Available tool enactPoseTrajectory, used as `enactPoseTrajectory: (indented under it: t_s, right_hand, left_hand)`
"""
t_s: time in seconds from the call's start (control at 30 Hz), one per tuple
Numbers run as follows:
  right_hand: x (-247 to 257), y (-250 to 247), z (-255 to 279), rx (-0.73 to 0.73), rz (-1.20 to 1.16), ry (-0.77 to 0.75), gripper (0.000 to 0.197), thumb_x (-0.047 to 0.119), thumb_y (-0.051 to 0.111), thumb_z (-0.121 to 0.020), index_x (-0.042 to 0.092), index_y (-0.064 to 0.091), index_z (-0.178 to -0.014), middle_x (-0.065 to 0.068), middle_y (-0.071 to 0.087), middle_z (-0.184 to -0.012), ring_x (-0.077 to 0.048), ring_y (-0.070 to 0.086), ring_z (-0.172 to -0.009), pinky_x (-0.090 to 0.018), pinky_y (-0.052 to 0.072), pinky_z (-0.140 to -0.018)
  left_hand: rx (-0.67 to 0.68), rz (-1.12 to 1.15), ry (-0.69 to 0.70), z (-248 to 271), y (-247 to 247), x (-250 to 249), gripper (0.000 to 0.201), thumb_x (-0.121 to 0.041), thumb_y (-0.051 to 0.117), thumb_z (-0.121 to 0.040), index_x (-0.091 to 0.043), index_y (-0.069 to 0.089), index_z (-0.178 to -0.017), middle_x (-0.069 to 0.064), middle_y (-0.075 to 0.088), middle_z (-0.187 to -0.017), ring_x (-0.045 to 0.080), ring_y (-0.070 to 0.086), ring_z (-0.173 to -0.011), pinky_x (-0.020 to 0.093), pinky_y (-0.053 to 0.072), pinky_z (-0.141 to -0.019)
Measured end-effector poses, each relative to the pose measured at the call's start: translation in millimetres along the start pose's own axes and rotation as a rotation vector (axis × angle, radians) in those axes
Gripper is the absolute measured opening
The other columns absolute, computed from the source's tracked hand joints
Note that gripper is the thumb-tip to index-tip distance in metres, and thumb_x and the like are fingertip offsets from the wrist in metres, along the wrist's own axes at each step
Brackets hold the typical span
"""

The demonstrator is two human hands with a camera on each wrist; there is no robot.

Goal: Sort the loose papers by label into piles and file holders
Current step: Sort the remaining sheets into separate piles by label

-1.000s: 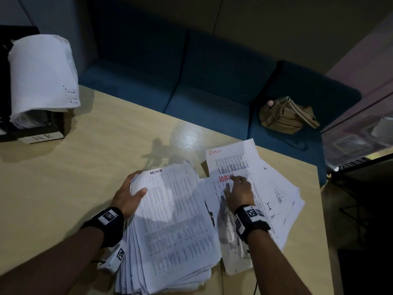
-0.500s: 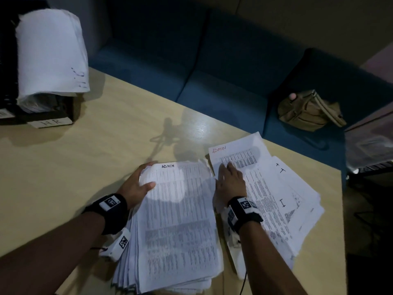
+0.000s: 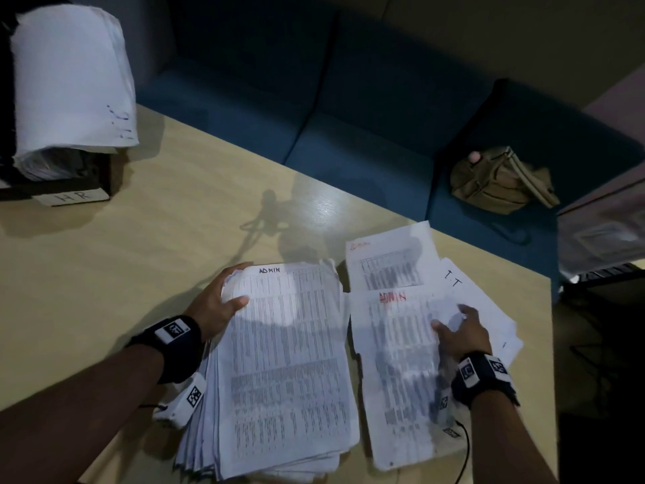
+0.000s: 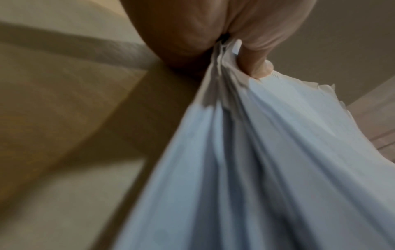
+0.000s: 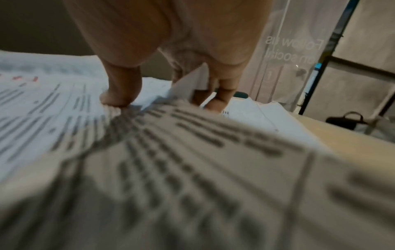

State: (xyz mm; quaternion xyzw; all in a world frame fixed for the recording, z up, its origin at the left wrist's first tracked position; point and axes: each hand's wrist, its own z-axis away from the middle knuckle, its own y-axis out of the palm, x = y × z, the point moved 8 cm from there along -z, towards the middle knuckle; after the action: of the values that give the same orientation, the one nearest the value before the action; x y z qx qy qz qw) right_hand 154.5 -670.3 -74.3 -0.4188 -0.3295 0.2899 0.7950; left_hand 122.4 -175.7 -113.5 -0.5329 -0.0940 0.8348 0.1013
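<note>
Loose papers lie fanned on the worktop at right, just beside a thick ADMIN stack. The left hand clamps that stack's top-left corner — thumb on top, fingers beneath. The right hand has its grip pinched on the red-lettered ADMIN sheet — edge lifted. An HR file holder stands far left.

White papers, tan table, blue sofa.
Paper stack white, dense black print; sheet labelled red; table light wood; sofa dark blue; bag khaki.
</note>
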Motion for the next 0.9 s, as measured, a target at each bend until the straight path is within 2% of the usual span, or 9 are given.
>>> enactPoseTrajectory:
  t_s: [0.1, 0.27, 0.33, 0.4, 0.5, 0.57, 0.63, 0.77, 0.9]
  right_hand:
    - [3, -20, 11, -0.087, -0.097, -0.039, 0.047, 0.031, 0.061, -0.089, 0.009, 0.052, -0.13, -0.019, 0.058, -0.128, -0.037, 0.054, -0.114, -0.042, 0.044, -0.095]
    - [0, -69, 43, -0.327, -0.291, -0.098, 0.034, 0.019, 0.059, -0.089, 0.01, 0.058, -0.122, -0.018, 0.064, -0.108, -0.03, 0.057, -0.091, -0.032, 0.041, -0.081]
    - [-4, -98, 56, -0.434, -0.369, -0.157, 0.033, 0.02, 0.06, -0.087, 0.013, 0.06, -0.119, -0.015, 0.064, -0.102, -0.025, 0.057, -0.09, -0.031, 0.045, -0.078]
    - [-13, -130, 68, -0.572, -0.49, -0.197, 0.035, 0.032, 0.056, -0.087, 0.01, 0.062, -0.114, -0.017, 0.067, -0.1, -0.023, 0.059, -0.087, -0.033, 0.048, -0.072]
    - [-24, -152, 84, -0.677, -0.64, -0.167, 0.055, 0.058, 0.045, -0.088, 0.008, 0.062, -0.104, -0.016, 0.068, -0.093, -0.027, 0.062, -0.082, -0.044, 0.05, -0.074]
    - [-13, -141, 92, -0.589, -0.608, -0.168, 0.057, 0.054, 0.044, -0.091, 0.001, 0.062, -0.095, -0.021, 0.064, -0.088, -0.027, 0.057, -0.081, -0.039, 0.045, -0.073]
    - [4, -113, 100, -0.422, -0.543, -0.174, 0.055, 0.051, 0.043, -0.091, 0.0, 0.064, -0.087, -0.025, 0.062, -0.087, -0.026, 0.056, -0.082, -0.035, 0.041, -0.074]
    - [42, -33, 117, -0.1, -0.38, -0.168, 0.072, 0.072, 0.031, -0.084, 0.01, 0.058, -0.059, -0.02, 0.058, -0.071, -0.027, 0.056, -0.071, -0.028, 0.037, -0.065]
    - [72, 37, 132, 0.008, -0.176, -0.182, 0.055, 0.042, 0.036, -0.098, 0.005, 0.06, -0.065, -0.017, 0.062, -0.071, -0.03, 0.059, -0.072, -0.033, 0.045, -0.067]
  left_hand:
    - [0.011, -0.007, 0.023, 0, 1, -5, 0.063, -0.041, 0.062, -0.068, -0.038, 0.049, -0.129, -0.004, 0.057, -0.13, 0.015, 0.051, -0.121, 0.032, 0.039, -0.099]
    - [0.015, 0.021, 0.02, 1, 3, -8, 0.057, -0.02, 0.063, -0.075, -0.028, 0.049, -0.13, -0.004, 0.057, -0.125, 0.013, 0.051, -0.114, 0.007, 0.037, -0.083]
    - [0.004, 0.07, 0.004, 2, 5, -10, 0.052, -0.006, 0.063, -0.084, -0.027, 0.049, -0.129, -0.004, 0.057, -0.12, 0.013, 0.052, -0.111, 0.0, 0.039, -0.073]
    - [-0.003, 0.113, -0.037, 4, 6, -9, 0.051, 0.001, 0.059, -0.088, -0.03, 0.05, -0.127, -0.007, 0.058, -0.117, 0.012, 0.056, -0.106, 0.006, 0.043, -0.071]
    - [-0.014, 0.124, -0.095, 5, 3, -4, 0.05, -0.008, 0.059, -0.089, -0.043, 0.052, -0.123, -0.01, 0.059, -0.119, 0.011, 0.059, -0.103, 0.023, 0.049, -0.078]
    - [-0.013, 0.085, -0.084, 8, 2, -7, 0.051, -0.014, 0.061, -0.087, -0.053, 0.05, -0.118, -0.009, 0.058, -0.123, 0.018, 0.059, -0.109, 0.037, 0.051, -0.09]
    - [0.014, 0.053, -0.09, 11, 1, -10, 0.051, -0.02, 0.062, -0.087, -0.057, 0.046, -0.117, -0.008, 0.054, -0.13, 0.021, 0.055, -0.115, 0.042, 0.048, -0.097]
    - [0.05, 0.003, -0.083, 11, 0, -7, 0.048, -0.049, 0.056, -0.087, -0.053, 0.036, -0.131, -0.013, 0.041, -0.143, 0.017, 0.042, -0.129, 0.049, 0.037, -0.108]
    - [0.027, 0.235, -0.067, 20, 3, -12, 0.086, -0.087, 0.048, -0.062, -0.046, 0.034, -0.137, -0.011, 0.034, -0.148, 0.016, 0.032, -0.136, 0.051, 0.027, -0.11]
